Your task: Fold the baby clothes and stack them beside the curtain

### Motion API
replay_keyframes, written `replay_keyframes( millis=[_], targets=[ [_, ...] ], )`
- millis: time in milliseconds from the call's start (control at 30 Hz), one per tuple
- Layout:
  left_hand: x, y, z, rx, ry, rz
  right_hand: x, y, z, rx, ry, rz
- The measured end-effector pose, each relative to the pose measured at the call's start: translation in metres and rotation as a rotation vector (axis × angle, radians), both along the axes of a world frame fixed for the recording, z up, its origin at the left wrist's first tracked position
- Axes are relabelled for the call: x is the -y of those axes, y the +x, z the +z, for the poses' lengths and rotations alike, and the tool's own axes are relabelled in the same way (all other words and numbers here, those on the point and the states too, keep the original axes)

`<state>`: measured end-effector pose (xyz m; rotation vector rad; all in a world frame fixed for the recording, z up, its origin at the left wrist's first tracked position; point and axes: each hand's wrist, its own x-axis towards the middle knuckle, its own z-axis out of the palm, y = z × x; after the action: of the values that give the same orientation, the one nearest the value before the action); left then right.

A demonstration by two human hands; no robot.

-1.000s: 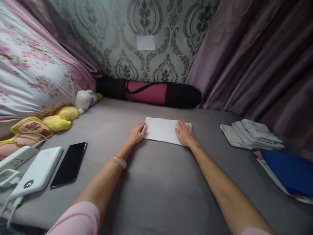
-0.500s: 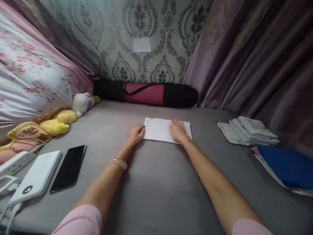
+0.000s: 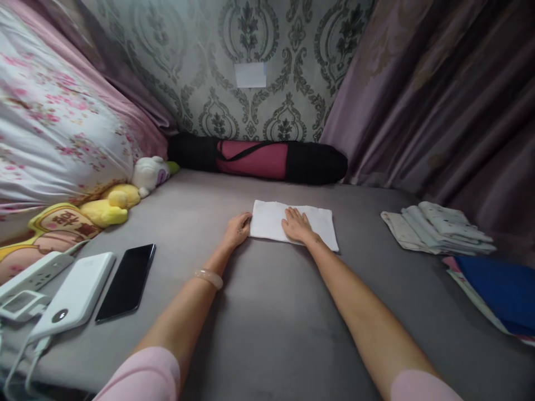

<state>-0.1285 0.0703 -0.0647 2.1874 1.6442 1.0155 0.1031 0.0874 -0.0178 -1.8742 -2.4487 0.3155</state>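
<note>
A white folded cloth [image 3: 267, 220] lies flat on the grey bed sheet [image 3: 267, 312], its long side running across in front of me. At its left edge is my left hand [image 3: 238, 229], fingers curled together and closed on the border; the fingertips are partly hidden. My right hand [image 3: 296, 225] rests palm down on the middle of the cloth with its fingers stretched out. The cloth's right end shows beyond that hand, with its near right corner slightly skewed outward.
Folded patterned cloths [image 3: 443, 228] and a blue folded fabric [image 3: 497, 289] lie at right. On the left are a phone [image 3: 127, 284], a white power bank [image 3: 75, 295], a power strip [image 3: 39, 273] and plush toys [image 3: 111, 206]. A long black-and-red bag [image 3: 254, 160] lies along the wall.
My right hand has slid left across the cloth, from near its right end to the middle. The left hand stays at the left edge. The whole view has shifted slightly.
</note>
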Motion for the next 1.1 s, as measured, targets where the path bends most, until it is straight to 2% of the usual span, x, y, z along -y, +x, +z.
replay_keyframes(
  millis=[100,167,300,400,467,600,700,800,933,1100],
  targets=[
    [0.0,0.0,0.0,0.005,-0.026,0.016,-0.004,-0.024,0.011,0.0,0.03,-0.011],
    [0.001,0.0,0.0,0.005,-0.031,0.023,-0.004,-0.041,0.011,-0.048,0.087,0.026],
    [0.002,0.0,0.002,0.026,-0.03,0.04,-0.002,-0.061,-0.007,-0.106,0.159,0.057],
    [0.003,0.001,0.004,0.048,-0.062,0.051,-0.001,-0.061,-0.02,-0.095,0.181,0.05],
    [0.003,0.001,0.004,0.068,-0.074,0.059,-0.002,-0.059,-0.023,-0.088,0.175,0.053],
    [0.002,0.001,0.003,0.108,-0.078,0.098,-0.006,-0.058,-0.013,-0.064,0.107,0.047],
    [0.001,0.001,0.002,0.145,-0.081,0.14,-0.009,-0.069,0.0,-0.035,0.044,0.031],
    [0.001,0.0,0.003,0.184,-0.09,0.163,-0.006,-0.089,0.005,-0.057,0.115,0.057],
    [0.003,-0.001,0.007,0.233,-0.094,0.177,0.004,-0.113,-0.005,-0.13,0.162,0.066],
    [0.002,-0.002,0.005,0.25,-0.102,0.17,0.008,-0.118,-0.018,-0.161,0.153,0.067]
  ],
)
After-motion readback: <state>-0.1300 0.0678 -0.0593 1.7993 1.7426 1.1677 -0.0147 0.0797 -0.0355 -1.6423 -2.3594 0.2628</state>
